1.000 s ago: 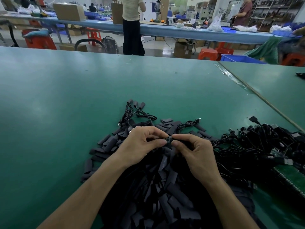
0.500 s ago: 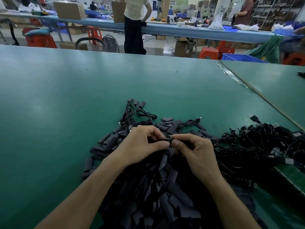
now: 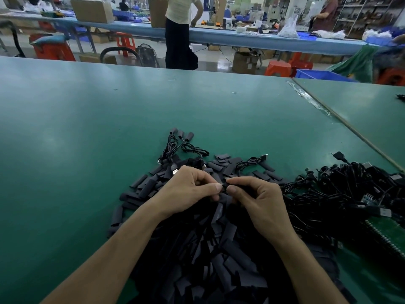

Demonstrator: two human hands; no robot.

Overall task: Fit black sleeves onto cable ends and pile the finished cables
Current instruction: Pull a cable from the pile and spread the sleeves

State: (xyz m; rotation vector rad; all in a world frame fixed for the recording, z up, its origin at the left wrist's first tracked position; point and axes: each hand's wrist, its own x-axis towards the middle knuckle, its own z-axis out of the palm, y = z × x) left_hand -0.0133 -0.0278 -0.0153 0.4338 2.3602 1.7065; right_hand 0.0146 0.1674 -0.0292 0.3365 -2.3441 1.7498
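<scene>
My left hand (image 3: 188, 189) and my right hand (image 3: 260, 198) meet thumb to thumb over a heap of loose black sleeves (image 3: 208, 249). Between the fingertips they pinch a small black piece (image 3: 224, 185), a sleeve on a cable end; most of it is hidden by the fingers. Just beyond my hands lie a few cables with sleeves fitted on their ends (image 3: 182, 145). A tangle of black cables (image 3: 341, 189) lies to the right of my right hand.
The green table (image 3: 87, 139) stretches far ahead and left. A green circuit board (image 3: 390, 233) lies under the tangle at the right edge. A seam with tape (image 3: 317, 104) divides off a second table. A person (image 3: 179, 31) stands beyond the far edge.
My hands have stayed in place over the sleeve heap. The thumbs have drawn a little closer on the small black piece. The person beyond the table has shifted slightly right.
</scene>
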